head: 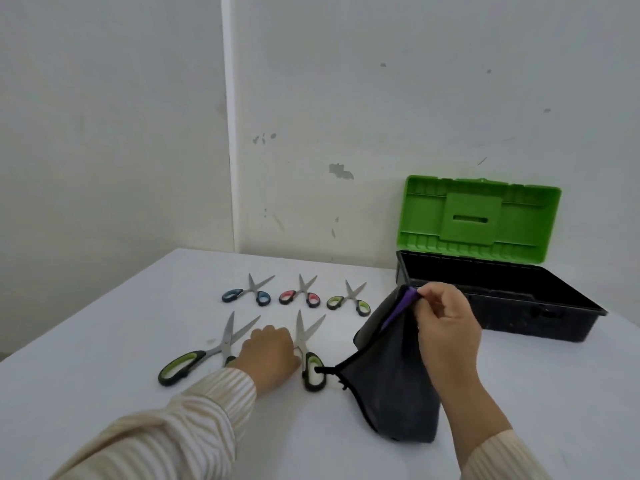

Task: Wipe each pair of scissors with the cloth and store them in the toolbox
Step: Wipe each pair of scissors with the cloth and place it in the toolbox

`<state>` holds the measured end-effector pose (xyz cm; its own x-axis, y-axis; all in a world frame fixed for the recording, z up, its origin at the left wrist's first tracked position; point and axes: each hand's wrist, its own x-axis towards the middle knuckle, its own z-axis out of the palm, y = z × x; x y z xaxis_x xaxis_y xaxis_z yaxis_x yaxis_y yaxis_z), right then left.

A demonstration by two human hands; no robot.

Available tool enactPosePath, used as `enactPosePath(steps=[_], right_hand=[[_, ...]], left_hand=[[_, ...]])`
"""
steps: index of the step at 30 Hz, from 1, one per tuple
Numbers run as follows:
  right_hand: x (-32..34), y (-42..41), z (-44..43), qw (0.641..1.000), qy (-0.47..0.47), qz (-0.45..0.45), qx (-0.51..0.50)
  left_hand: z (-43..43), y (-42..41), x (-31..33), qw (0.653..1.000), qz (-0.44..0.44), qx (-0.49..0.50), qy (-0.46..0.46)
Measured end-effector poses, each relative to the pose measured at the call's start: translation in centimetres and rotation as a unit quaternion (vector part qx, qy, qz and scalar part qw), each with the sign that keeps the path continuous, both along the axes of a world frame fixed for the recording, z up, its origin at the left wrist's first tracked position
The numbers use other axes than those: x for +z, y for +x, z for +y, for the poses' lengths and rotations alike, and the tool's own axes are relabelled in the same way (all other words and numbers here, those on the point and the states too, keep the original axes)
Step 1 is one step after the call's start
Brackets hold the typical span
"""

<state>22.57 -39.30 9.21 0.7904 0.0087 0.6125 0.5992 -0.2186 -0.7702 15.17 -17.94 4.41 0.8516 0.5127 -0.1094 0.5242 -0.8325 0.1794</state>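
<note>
LEFT: your left hand (268, 353) curls its fingers down on the near large scissors (309, 353) at the pivot, apparently not yet clamped | RIGHT: your right hand (446, 327) pinches the cloth (391, 386) by its top corner, limp and light | HANDLING: scissors rigid, blades splayed; grip by handles | PLACE: left of toolbox (502, 299), lid open.

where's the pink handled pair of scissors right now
In the head view the pink-handled scissors lie in the middle of the far row on the table, between the blue-handled pair and small green-handled pair.
</note>
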Motion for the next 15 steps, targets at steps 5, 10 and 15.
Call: enactPosePath(steps=[5,10,15], right_hand=[[0.5,1.3,1.2,0.999,0.034,0.005,0.02],[-0.6,3.2,2.7,0.99,-0.05,0.093,0.096],[-2.1,2.9,6.0,0.959,-0.107,0.15,0.215]], left_hand=[[1.5,1.8,0.3,0.996,0.026,-0.007,-0.085],[3.5,1.6,2.7,0.917,-0.076,0.036,-0.39],[3.9,2.1,3.2,0.798,-0.187,0.027,-0.572]])
